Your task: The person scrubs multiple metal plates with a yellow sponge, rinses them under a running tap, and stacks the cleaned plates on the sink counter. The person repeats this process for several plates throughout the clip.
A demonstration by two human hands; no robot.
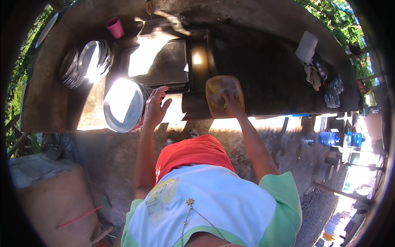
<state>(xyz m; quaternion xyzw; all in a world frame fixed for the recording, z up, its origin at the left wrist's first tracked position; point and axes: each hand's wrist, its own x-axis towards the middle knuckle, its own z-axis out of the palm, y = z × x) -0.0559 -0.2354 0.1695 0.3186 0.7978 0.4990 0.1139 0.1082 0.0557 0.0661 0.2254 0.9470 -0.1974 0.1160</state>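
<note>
My left hand point(154, 109) is beside the right edge of a stack of round metal plates point(123, 105), which stands tilted at the table's near edge. Its fingers are apart, and nothing shows in its grasp. My right hand point(233, 104) reaches down into a tan plastic tub point(240, 88) with a cloudy, yellowish content. Inside the tub its fingertips are hard to make out, so whether they grip something is hidden.
Flat dark trays point(170, 61) lie stacked behind the plates. More metal plates point(95, 59) and a pink cup point(115, 28) stand at the left. A white container point(307, 46), a cloth point(312, 77) and a cutlery bundle point(334, 92) sit at the far right.
</note>
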